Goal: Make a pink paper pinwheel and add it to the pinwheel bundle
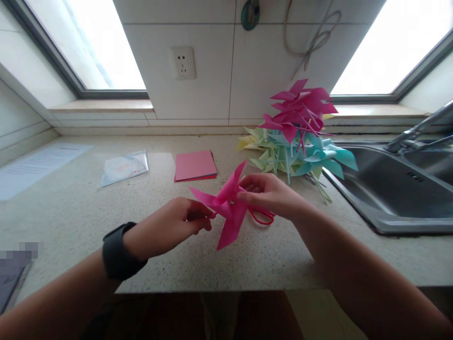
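A pink paper pinwheel [230, 226] is held up above the counter between my two hands, its blades spread around a small centre fastening. My left hand [179, 219], with a dark watch on the wrist, is closed at the pinwheel's left side, pinching what looks like its pink stick. On the other side, my right hand [267, 191] has its thumb and fingers on the right blade near the centre. Red-handled scissors [264, 222] lie on the counter just below my right hand, partly hidden by the pinwheel.
Finished pinwheels [300, 113] in pink, blue and pale yellow-green are heaped at the back right, beside the steel sink [364, 189]. Square coloured paper [196, 165] is stacked behind my hands. A clear packet [125, 168] and a printed sheet [42, 165] lie left.
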`<state>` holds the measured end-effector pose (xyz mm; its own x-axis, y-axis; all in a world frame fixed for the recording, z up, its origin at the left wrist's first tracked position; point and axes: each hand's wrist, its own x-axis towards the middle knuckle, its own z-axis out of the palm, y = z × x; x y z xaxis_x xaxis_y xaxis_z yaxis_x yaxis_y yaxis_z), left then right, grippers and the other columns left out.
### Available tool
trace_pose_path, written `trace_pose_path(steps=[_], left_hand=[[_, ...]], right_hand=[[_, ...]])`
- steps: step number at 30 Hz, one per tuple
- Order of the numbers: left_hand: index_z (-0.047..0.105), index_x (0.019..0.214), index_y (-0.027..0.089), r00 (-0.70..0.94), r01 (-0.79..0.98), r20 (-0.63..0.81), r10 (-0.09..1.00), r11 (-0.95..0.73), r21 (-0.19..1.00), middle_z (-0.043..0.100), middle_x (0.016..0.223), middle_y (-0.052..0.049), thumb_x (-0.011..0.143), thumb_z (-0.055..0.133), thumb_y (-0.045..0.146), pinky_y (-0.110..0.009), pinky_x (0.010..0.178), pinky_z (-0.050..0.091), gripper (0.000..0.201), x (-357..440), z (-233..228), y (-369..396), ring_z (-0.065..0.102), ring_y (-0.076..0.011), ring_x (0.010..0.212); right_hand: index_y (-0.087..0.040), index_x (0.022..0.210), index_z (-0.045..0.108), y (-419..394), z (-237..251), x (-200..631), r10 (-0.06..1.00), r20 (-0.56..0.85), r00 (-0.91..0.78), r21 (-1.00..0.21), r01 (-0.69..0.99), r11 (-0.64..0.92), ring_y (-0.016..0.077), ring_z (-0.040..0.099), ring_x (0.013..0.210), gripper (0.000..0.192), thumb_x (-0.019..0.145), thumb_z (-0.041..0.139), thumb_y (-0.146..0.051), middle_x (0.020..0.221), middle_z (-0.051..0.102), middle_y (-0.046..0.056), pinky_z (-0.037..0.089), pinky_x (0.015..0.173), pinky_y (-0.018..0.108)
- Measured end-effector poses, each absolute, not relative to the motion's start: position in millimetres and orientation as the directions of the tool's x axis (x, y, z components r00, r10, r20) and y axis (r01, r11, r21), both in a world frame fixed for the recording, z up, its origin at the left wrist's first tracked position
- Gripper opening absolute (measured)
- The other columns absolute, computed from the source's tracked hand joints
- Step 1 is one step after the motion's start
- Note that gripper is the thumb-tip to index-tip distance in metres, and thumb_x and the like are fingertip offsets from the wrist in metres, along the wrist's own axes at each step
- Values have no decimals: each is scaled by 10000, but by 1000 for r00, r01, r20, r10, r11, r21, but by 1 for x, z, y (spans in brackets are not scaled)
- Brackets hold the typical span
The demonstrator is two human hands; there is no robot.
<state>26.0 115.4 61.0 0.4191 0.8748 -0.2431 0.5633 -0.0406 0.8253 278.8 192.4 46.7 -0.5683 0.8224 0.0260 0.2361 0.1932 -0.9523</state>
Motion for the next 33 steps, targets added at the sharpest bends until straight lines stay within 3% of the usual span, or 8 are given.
trace_pose_path(steps=[3, 6, 9, 17, 22, 25, 28, 33], left_hand=[[723, 1064, 154, 402, 438, -268, 876, 73, 896, 764, 927, -64, 875, 642, 278, -285, 676, 521, 240, 26, 58, 111, 659, -168, 737], [719, 1017, 133, 308, 248, -278, 910, 205, 947, 755, 900, -76, 801, 742, 281, -273, 594, 496, 263, 29, 51, 102, 638, -154, 655], [705, 986, 127, 249, 160, -263, 932, 228, 960, 730, 892, -73, 779, 765, 328, -277, 581, 502, 295, 36, 44, 86, 626, -145, 642], [713, 1038, 146, 130, -88, -247, 960, 260, 962, 685, 887, -53, 773, 788, 381, -251, 654, 497, 363, 53, 29, 38, 632, -139, 751], [731, 1027, 145, 103, -210, -248, 963, 264, 941, 682, 925, -59, 747, 826, 374, -237, 652, 480, 374, 60, 27, 14, 603, -118, 731], [735, 1021, 136, 100, -264, -251, 963, 269, 926, 681, 915, -64, 716, 852, 375, -247, 650, 480, 404, 65, 25, 0, 604, -127, 727], [732, 1012, 141, 92, -304, -258, 962, 274, 912, 689, 905, -65, 693, 869, 370, -271, 691, 495, 416, 68, 20, -13, 622, -146, 752], [736, 993, 139, 89, -338, -270, 959, 284, 898, 681, 795, -37, 665, 887, 364, -255, 656, 476, 426, 68, 11, -25, 607, -129, 683]], right_hand=[[-158, 975, 709, 200, 51, 284, 853, 126, -507, -960, 155, 234, 141, 631, 741, 320, 834, 703, -445, 897, 718, 59, 470, 644, 249], [-167, 924, 705, 205, 53, 285, 901, 204, -383, -962, 93, 258, 138, 616, 707, 314, 854, 662, -470, 830, 707, 47, 465, 640, 259], [-170, 849, 683, 204, 55, 288, 935, 242, -258, -960, 75, 270, 119, 572, 642, 282, 850, 658, -450, 770, 678, 31, 436, 599, 253], [-174, 774, 641, 125, 41, 311, 986, 109, -124, -993, -66, 101, 109, 540, 587, 279, 812, 695, -445, 667, 622, 7, 430, 566, 248], [-171, 762, 602, 37, 5, 291, 979, -58, -196, -991, -110, -81, 128, 561, 546, 347, 815, 703, -498, 665, 625, 20, 447, 520, 263], [-168, 851, 659, -9, -8, 270, 921, -156, -356, -979, -69, -192, 124, 573, 587, 327, 839, 696, -493, 740, 657, 27, 448, 555, 256], [-186, 898, 693, -38, -10, 252, 881, -175, -440, -980, -10, -199, 144, 595, 660, 278, 868, 674, -462, 792, 682, 28, 453, 609, 261], [-188, 823, 709, -49, -10, 231, 910, -108, -401, -993, 92, -78, 182, 597, 716, 220, 867, 665, -399, 760, 675, 26, 443, 657, 288]])
